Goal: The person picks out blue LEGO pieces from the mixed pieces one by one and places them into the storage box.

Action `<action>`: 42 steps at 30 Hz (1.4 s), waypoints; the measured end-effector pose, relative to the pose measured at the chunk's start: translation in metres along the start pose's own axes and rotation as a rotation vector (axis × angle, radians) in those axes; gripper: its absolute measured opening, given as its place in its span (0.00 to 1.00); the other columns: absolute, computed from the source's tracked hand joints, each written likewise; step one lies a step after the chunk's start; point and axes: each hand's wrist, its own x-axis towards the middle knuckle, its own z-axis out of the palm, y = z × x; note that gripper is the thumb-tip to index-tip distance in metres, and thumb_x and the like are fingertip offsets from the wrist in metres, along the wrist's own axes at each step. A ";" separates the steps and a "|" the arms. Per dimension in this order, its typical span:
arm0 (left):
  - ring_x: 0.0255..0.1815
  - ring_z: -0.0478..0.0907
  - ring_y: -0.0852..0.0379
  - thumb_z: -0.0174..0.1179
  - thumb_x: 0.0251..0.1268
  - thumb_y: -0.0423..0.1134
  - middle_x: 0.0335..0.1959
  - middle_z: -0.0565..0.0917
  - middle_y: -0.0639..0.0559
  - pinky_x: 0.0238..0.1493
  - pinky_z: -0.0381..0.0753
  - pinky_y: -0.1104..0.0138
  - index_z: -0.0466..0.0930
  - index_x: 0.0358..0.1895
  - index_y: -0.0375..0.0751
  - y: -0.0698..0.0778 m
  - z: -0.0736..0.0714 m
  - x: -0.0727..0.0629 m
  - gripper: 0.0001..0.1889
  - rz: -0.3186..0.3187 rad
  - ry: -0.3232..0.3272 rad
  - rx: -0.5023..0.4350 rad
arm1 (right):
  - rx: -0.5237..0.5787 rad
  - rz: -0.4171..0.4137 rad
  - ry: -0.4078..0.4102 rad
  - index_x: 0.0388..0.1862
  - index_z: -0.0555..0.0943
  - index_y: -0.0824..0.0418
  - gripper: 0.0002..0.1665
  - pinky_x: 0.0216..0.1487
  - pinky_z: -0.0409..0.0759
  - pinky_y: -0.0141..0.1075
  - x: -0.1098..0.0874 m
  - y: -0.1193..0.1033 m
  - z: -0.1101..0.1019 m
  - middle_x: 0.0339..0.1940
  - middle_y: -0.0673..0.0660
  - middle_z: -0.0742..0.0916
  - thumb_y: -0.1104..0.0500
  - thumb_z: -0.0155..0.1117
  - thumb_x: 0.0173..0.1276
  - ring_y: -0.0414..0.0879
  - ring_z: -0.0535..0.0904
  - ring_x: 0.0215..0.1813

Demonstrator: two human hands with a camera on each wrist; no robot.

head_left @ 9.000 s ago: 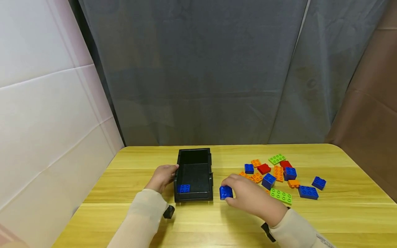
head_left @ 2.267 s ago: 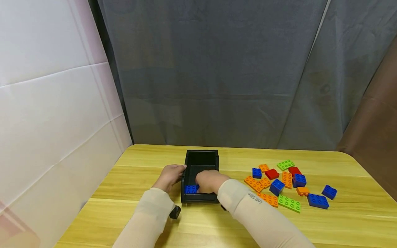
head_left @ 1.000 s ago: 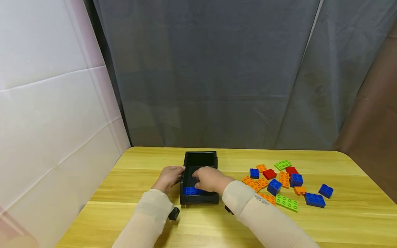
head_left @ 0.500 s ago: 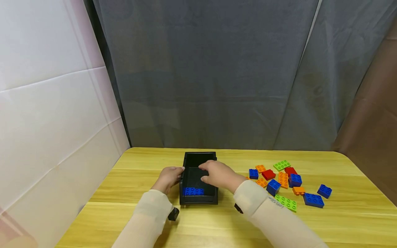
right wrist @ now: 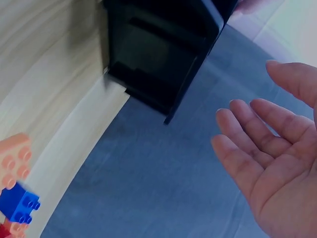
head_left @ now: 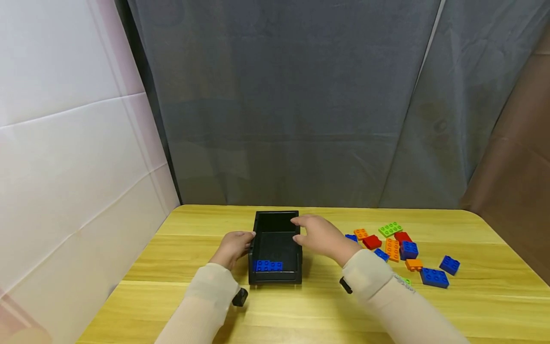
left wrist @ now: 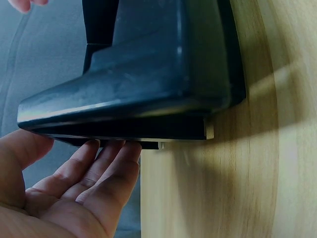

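Both spread, your left hand touches the bin; your empty right hand could catch it, jolting the bricks inside.

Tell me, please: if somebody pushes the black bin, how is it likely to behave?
The bin looks like hard, molded plastic, so it will probably stay stiff. Most of its floor is bare, so it may feel light for its size. It stands on a smooth-looking table, so it would likely slide rather than tip.
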 end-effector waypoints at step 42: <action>0.59 0.74 0.35 0.49 0.74 0.39 0.57 0.77 0.30 0.64 0.70 0.48 0.72 0.59 0.21 -0.001 0.000 0.003 0.22 -0.017 0.007 0.004 | -0.086 0.144 0.070 0.64 0.74 0.68 0.27 0.62 0.72 0.56 -0.036 0.087 -0.030 0.65 0.70 0.75 0.60 0.63 0.67 0.64 0.74 0.61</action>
